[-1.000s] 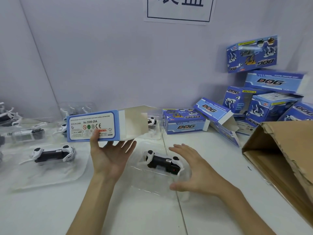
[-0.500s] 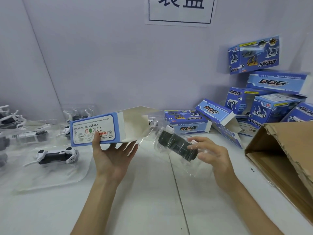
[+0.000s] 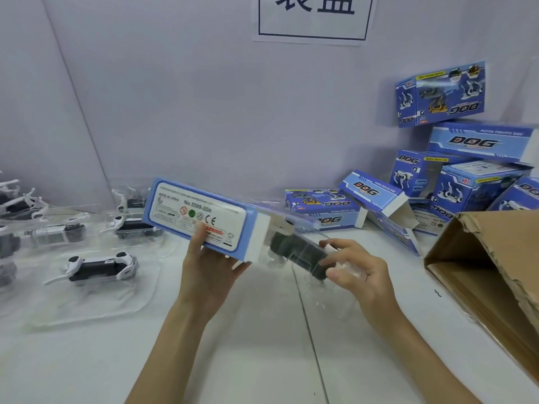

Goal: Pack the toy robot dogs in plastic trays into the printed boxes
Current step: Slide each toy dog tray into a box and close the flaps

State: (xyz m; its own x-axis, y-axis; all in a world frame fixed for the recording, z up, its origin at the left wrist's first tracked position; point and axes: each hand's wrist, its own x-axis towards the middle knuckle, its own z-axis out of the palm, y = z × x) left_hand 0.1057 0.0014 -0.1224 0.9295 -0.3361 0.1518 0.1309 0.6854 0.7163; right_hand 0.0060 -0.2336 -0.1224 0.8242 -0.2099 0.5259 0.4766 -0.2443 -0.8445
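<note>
My left hand (image 3: 208,266) grips a blue printed box (image 3: 201,218) from below, its white label side up and its open end tilted down to the right. My right hand (image 3: 354,268) holds a clear plastic tray with a black and white toy robot dog (image 3: 297,252) in it. The tray's left end sits at the box's open mouth. Several more toy dogs in clear trays (image 3: 99,265) lie on the white table (image 3: 233,345) at the left.
A pile of blue printed boxes (image 3: 466,176) leans against the wall at the back right, one box (image 3: 323,208) lying flat behind my hands. An open brown carton (image 3: 495,272) lies on its side at the right edge. A paper sign (image 3: 315,16) hangs on the wall.
My right hand took the tray with the dog off the table and carried it left to the box's open end. My left hand tipped the box's open end down to the right.
</note>
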